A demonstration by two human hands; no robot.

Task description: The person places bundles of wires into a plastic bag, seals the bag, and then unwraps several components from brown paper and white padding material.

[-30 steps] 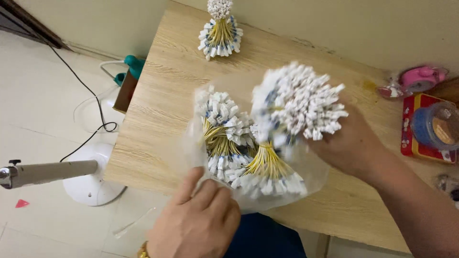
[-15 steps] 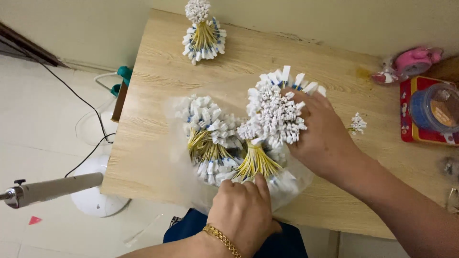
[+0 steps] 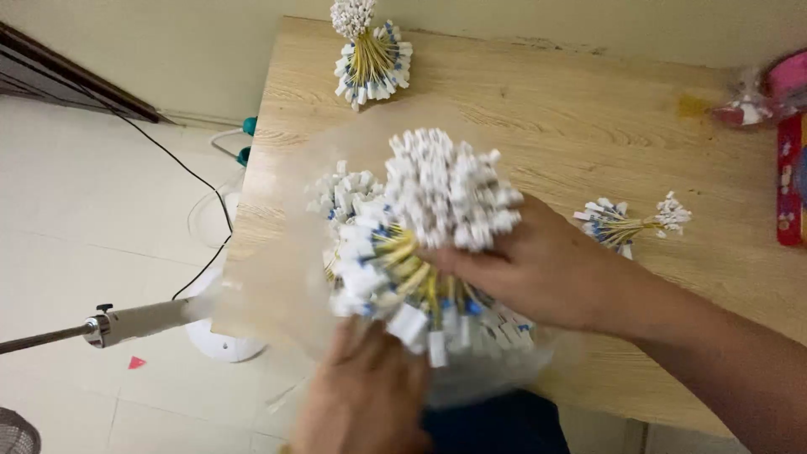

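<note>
Head view: the right hand [image 3: 538, 273] is clenched around a bundle of yellow wires with white tips [image 3: 437, 219], held above the desk [image 3: 538, 109]. The left hand [image 3: 366, 395] grips the clear plastic bag [image 3: 277, 269] beneath it, fingers curled.

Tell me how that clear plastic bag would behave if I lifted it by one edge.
The bag is thin, crinkled film, so it would probably flop and sag. With wire bundles inside, it likely slumps toward them, and the smooth film may slip in the left hand.
</note>
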